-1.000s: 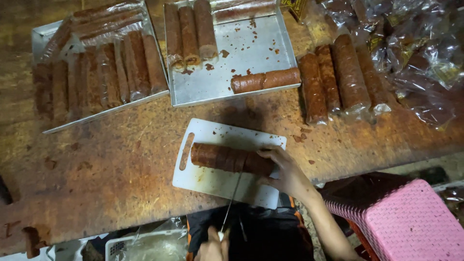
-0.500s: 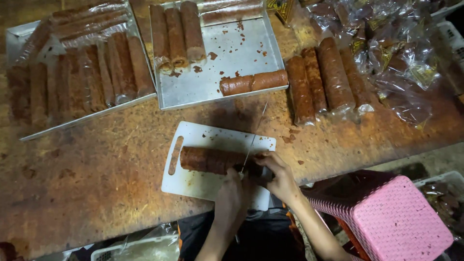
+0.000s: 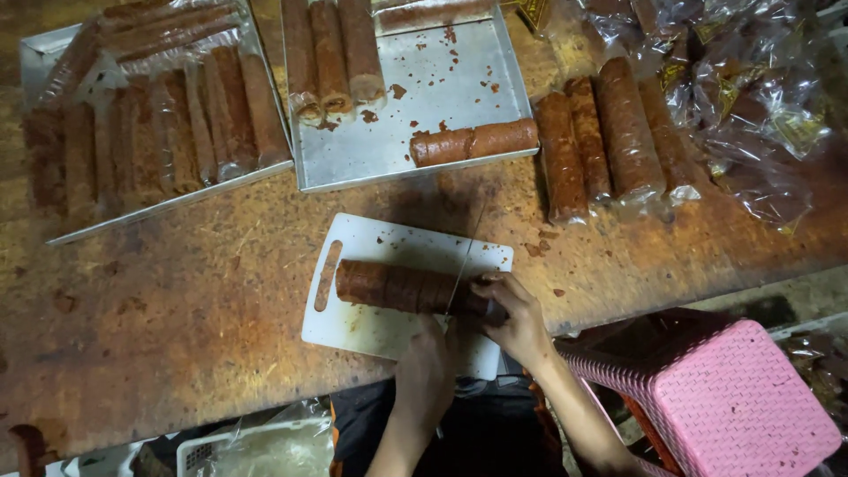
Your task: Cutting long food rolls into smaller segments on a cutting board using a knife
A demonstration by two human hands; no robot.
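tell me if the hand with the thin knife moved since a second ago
Yes. The left hand came up from below the white cutting board to its near edge, bringing the thin knife onto the brown roll.

Two metal trays [image 3: 442, 150] of brown rolls [image 3: 331, 53] sit on the worn wooden table [image 3: 159, 300], beside wrapped rolls [image 3: 623, 132], crumpled clear wrappers [image 3: 751, 97] and a pink plastic stool [image 3: 733, 397].

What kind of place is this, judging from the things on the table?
Probably a small food workshop: a brown roll lies on a white cutting board, more rolls fill metal trays, and wrapped ones lie nearby.
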